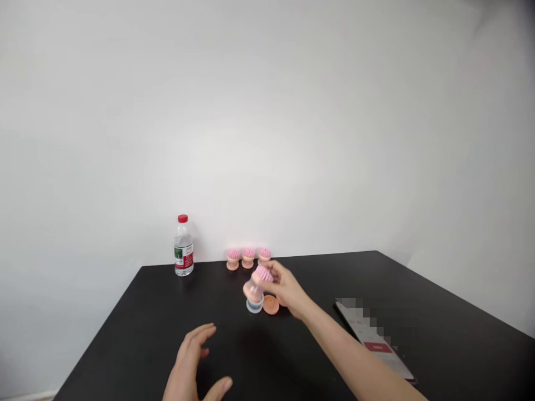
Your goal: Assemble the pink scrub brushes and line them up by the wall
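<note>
My right hand [289, 288] is closed around a small scrub brush [253, 288] with pink bristles and a pale peach body, held tilted above the table. Just under it lies a light blue-grey round piece [254, 307]; whether the two touch I cannot tell. Beside that piece rests an orange round disc [271, 305]. Low at the front, my left hand [188, 365] hovers with its fingers and thumb apart, holding nothing. Behind my right hand, three similar brushes stand in a row: a left one [233, 259], a middle one [248, 258] and a right one [264, 255], partly covered.
A water bottle [184, 253] with a red cap stands at the back left of the black table [137, 334]. A flat phone-like device [371, 341], partly pixelated, lies on the right near my forearm. A white wall [267, 139] rises behind the table.
</note>
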Available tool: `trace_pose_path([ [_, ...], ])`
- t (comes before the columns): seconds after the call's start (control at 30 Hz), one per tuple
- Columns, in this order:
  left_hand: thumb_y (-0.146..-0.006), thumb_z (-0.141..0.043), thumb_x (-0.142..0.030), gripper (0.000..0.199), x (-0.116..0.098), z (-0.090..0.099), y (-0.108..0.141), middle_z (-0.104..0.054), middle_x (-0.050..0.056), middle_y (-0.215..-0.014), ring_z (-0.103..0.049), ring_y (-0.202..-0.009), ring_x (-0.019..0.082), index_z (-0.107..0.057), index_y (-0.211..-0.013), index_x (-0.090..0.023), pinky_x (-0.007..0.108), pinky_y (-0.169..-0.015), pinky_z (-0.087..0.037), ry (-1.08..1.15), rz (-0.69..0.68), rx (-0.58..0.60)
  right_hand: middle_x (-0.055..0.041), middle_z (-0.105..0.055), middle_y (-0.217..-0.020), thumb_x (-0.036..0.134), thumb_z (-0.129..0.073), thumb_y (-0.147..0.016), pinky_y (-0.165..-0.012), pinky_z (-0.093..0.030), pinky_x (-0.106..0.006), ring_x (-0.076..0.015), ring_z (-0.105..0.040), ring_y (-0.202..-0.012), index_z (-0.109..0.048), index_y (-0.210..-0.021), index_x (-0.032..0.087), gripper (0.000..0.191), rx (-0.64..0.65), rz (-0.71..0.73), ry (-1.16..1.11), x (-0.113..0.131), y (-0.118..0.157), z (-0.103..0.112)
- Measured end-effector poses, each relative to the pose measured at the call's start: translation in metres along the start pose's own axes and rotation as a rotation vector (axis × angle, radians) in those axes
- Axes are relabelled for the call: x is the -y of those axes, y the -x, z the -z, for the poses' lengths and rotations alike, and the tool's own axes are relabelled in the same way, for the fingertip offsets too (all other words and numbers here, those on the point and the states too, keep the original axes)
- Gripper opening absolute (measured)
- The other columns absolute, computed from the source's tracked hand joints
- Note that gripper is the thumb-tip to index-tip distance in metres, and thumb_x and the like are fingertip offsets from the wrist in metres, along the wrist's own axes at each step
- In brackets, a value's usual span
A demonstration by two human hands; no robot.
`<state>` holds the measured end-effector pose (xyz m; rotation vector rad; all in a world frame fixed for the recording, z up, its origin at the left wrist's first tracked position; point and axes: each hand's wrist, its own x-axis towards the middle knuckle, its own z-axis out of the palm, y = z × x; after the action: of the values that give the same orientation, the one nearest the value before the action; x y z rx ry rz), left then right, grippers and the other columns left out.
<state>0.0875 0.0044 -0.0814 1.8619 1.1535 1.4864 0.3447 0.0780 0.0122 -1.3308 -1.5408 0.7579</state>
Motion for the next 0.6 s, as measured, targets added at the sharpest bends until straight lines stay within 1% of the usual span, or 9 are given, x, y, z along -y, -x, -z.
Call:
trace_pose_path([
  [0.1, -0.075, -0.074, -0.038, 0.058, -0.022, 0.011, -0.003, -0.063, 0.01, -0.13, -0.063, -0.117, 0.03, -0.055, -0.128, -0.026, 0.042, -0.093, -0.057, 0.007, 0.06, 0.128, -0.0029, -0.07, -0.1, 0.035, -0.08, -0.073, -0.082, -0.054, -0.031, -0.0212, -0.068, -0.095, -0.06, -0.104, 0.021, 0.04, 0.232, -0.001, -0.267, 0.018, 0.055, -0.041],
  [0.13, -0.075, -0.075, -0.039, 0.056, -0.029, 0.014, -0.004, -0.065, 0.01, -0.124, -0.064, -0.113, 0.03, -0.055, -0.125, -0.024, 0.042, -0.093, -0.056, 0.01, 0.096, 0.157, -0.0024, -0.068, -0.1, 0.033, -0.081, -0.072, -0.081, -0.053, -0.031, -0.0203, -0.067, -0.094, -0.06, -0.104, 0.021, 0.04, 0.291, -0.014, -0.36, 0.021, 0.069, -0.052],
  [0.2, -0.076, -0.074, -0.039, 0.041, -0.042, 0.019, -0.004, -0.07, 0.007, -0.104, -0.069, -0.093, 0.027, -0.058, -0.109, -0.022, 0.04, -0.082, -0.057, -0.022, 0.165, 0.208, -0.0016, -0.066, -0.1, 0.028, -0.08, -0.072, -0.081, -0.051, -0.03, -0.0187, -0.064, -0.093, -0.059, -0.104, 0.022, 0.038, 0.359, -0.03, -0.495, 0.025, 0.089, -0.068],
  [0.27, -0.078, -0.072, -0.037, 0.026, -0.051, 0.023, -0.003, -0.068, 0.002, -0.087, -0.067, -0.076, 0.023, -0.058, -0.093, -0.022, 0.036, -0.07, -0.056, -0.102, 0.186, 0.216, -0.0013, -0.064, -0.101, 0.025, -0.078, -0.072, -0.081, -0.05, -0.03, -0.0184, -0.062, -0.093, -0.059, -0.106, 0.022, 0.039, 0.349, -0.025, -0.503, 0.024, 0.098, -0.077],
  [0.33, -0.078, -0.071, -0.032, 0.019, -0.053, 0.025, -0.001, -0.065, 0.001, -0.083, -0.064, -0.071, 0.021, -0.056, -0.087, -0.023, 0.034, -0.066, -0.053, -0.182, 0.123, 0.196, -0.0013, -0.062, -0.101, 0.024, -0.077, -0.072, -0.079, -0.05, -0.03, -0.0186, -0.061, -0.093, -0.058, -0.11, 0.023, 0.042, 0.304, -0.013, -0.442, 0.02, 0.102, -0.082],
  [0.4, -0.08, -0.07, -0.028, 0.016, -0.049, 0.025, 0.002, -0.065, 0.003, -0.09, -0.065, -0.076, 0.021, -0.056, -0.086, -0.023, 0.034, -0.068, -0.053, -0.241, 0.013, 0.171, -0.0008, -0.062, -0.097, 0.024, -0.076, -0.072, -0.074, -0.049, -0.028, -0.0182, -0.059, -0.089, -0.059, -0.108, 0.023, 0.039, 0.263, 0.008, -0.346, 0.014, 0.103, -0.085],
  [0.47, -0.082, -0.068, -0.028, 0.014, -0.042, 0.025, 0.004, -0.065, 0.005, -0.098, -0.066, -0.084, 0.022, -0.056, -0.087, -0.023, 0.035, -0.072, -0.054, -0.282, -0.084, 0.164, 0.0007, -0.06, -0.089, 0.024, -0.073, -0.074, -0.068, -0.047, -0.026, -0.0163, -0.057, -0.08, -0.061, -0.099, 0.022, 0.028, 0.249, 0.034, -0.271, 0.01, 0.105, -0.086],
  [0.53, -0.085, -0.067, -0.027, 0.012, -0.037, 0.025, 0.005, -0.065, 0.007, -0.102, -0.066, -0.09, 0.023, -0.056, -0.089, -0.024, 0.035, -0.074, -0.054, -0.305, -0.145, 0.182, 0.002, -0.059, -0.084, 0.021, -0.07, -0.074, -0.064, -0.046, -0.025, -0.0147, -0.056, -0.074, -0.06, -0.09, 0.021, 0.019, 0.242, 0.053, -0.216, 0.009, 0.108, -0.085],
  [0.6, -0.084, -0.066, -0.022, 0.012, -0.035, 0.025, 0.004, -0.066, 0.006, -0.1, -0.065, -0.09, 0.022, -0.055, -0.089, -0.024, 0.035, -0.075, -0.054, -0.315, -0.163, 0.226, 0.0021, -0.059, -0.085, 0.017, -0.071, -0.072, -0.065, -0.047, -0.025, -0.015, -0.056, -0.075, -0.06, -0.089, 0.021, 0.021, 0.234, 0.089, -0.166, 0.011, 0.111, -0.082],
])
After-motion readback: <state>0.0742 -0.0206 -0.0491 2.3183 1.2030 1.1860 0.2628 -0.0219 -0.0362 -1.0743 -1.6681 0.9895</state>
